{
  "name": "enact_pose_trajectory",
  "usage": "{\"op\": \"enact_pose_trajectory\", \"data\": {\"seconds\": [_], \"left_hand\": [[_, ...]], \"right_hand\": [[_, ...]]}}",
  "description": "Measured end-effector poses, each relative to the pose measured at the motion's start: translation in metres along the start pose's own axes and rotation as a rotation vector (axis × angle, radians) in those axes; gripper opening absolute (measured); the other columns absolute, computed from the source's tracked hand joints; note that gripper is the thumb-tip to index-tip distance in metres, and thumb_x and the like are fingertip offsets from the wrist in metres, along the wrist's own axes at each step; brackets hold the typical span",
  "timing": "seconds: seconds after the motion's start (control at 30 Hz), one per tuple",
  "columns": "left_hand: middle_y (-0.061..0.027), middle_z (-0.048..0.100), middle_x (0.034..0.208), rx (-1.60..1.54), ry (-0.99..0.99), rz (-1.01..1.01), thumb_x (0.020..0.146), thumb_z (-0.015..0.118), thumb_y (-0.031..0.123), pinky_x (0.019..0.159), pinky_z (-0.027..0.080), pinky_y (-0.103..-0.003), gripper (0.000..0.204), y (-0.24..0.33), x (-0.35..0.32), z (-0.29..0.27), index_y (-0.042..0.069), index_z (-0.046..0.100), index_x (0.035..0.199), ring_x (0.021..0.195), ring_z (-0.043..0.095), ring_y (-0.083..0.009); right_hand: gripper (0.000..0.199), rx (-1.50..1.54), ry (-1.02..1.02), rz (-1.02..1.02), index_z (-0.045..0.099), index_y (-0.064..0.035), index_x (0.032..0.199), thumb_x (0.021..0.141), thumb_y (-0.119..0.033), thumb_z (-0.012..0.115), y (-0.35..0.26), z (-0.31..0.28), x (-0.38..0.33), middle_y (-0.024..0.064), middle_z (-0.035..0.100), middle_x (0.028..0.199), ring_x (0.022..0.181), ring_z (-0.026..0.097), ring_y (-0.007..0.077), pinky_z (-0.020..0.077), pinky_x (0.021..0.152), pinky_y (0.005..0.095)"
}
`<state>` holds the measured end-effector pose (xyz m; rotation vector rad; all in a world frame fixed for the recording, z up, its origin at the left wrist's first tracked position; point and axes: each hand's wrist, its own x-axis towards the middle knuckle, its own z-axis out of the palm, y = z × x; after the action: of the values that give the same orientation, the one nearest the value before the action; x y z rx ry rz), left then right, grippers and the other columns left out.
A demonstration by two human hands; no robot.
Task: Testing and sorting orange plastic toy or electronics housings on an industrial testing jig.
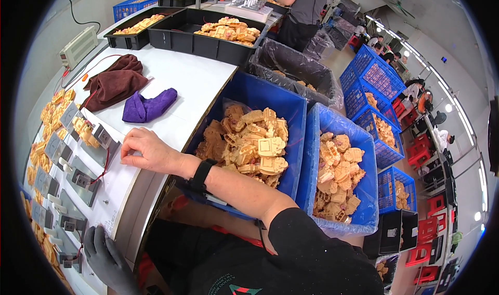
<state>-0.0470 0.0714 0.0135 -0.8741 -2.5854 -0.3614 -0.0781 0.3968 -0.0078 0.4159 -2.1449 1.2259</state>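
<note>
Left of centre, the bare right hand (148,150) rests fingers-down, loosely curled, on the white tabletop (192,82) beside grey fixtures (78,178), within reach of them, while the gloved left hand (106,258) lies spread at lower left.

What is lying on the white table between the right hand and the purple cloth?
In the head view, nothing: between the right hand and the purple cloth the white table is bare.

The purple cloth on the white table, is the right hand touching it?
No, the purple cloth lies apart from the right hand, which rests nearer on the white table beside the grey fixtures.
</note>
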Motion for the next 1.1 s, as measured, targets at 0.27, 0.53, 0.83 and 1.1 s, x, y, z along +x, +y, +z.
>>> {"op": "enact_pose_trajectory", "data": {"seconds": [0.27,0.53,0.83,1.1], "left_hand": [[-0.0216,0.06,0.122,-0.002,0.067,-0.065,0.097,0.052,0.015,0.099,0.042,-0.049,0.031,0.001,-0.01,-0.014,-0.001,0.063,0.119,0.116,0.055,-0.0406],[-0.0092,0.062,0.11,-0.079,0.138,-0.11,0.086,0.065,0.018,0.087,0.045,-0.043,0.026,0.033,0.01,-0.025,0.01,0.065,0.111,0.103,0.059,-0.0305],[-0.0078,0.063,0.109,-0.102,0.115,-0.154,0.086,0.066,0.021,0.085,0.046,-0.042,0.025,0.029,0.008,-0.029,0.011,0.065,0.11,0.102,0.061,-0.0289],[-0.0072,0.063,0.109,-0.088,0.111,-0.155,0.087,0.065,0.022,0.086,0.046,-0.042,0.026,0.03,0.01,-0.028,0.011,0.066,0.111,0.103,0.061,-0.0276]], "right_hand": [[0.014,0.036,-0.086,-0.044,0.068,-0.008,0.09,0.087,-0.022,0.07,0.007,0.023,0.009,0.0079,0.063,0.098,0.101,0.057,0.0264,0.0443,0.091,0.0397],[0.011,-0.083,-0.201,0.115,0.068,-0.0034,0.098,0.091,-0.012,0.066,-0.016,-0.017,0.001,0.0094,0.062,0.107,0.107,0.057,0.0263,0.0447,0.096,0.0358],[0.013,-0.041,-0.216,0.199,0.067,-0.003,0.101,0.095,-0.014,0.064,-0.025,-0.009,0.005,0.0075,0.058,0.108,0.105,0.056,0.0214,0.0454,0.091,0.0314],[0.011,-0.111,-0.22,0.157,0.063,-0.0002,0.097,0.098,-0.01,0.059,-0.024,-0.01,0.007,0.0071,0.056,0.105,0.098,0.056,0.0183,0.0448,0.089,0.0288]]}}
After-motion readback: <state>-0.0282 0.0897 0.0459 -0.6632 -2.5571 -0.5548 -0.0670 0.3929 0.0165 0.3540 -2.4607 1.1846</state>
